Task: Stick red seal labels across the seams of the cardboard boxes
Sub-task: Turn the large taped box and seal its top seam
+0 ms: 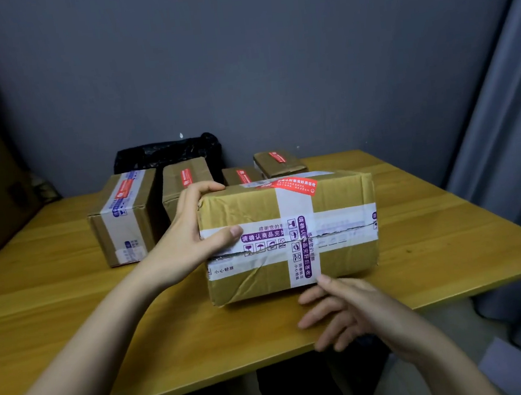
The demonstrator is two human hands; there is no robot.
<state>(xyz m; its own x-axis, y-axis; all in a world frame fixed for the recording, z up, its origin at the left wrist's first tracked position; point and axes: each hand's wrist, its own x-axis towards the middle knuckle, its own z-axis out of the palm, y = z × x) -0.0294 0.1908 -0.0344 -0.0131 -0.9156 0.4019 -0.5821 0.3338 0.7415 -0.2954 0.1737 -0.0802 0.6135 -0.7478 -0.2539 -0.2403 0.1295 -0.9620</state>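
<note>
We see a big cardboard box near the front of the wooden tabletop. It is tipped up, so its taped side faces us. White tape with purple writing crosses that side both ways. A red sticker lies over the top edge of the box, on the white tape.

Our left hand holds the left end of the box. The thumb lies flat on the front tape, and the fingers curl over the top corner. Our right hand is loose and holds nothing. Its fingers are spread a little, and one fingertip touches the bottom edge of the box, just under the tape.

Behind the big box stand four smaller boxes. The one on the far left has white tape and a red sticker on top. Next to it is another box with a red sticker. Then come a low box and a small one at the back, each with a red sticker too. A black plastic bag sits behind them by the grey wall. A grey curtain hangs on the right.
</note>
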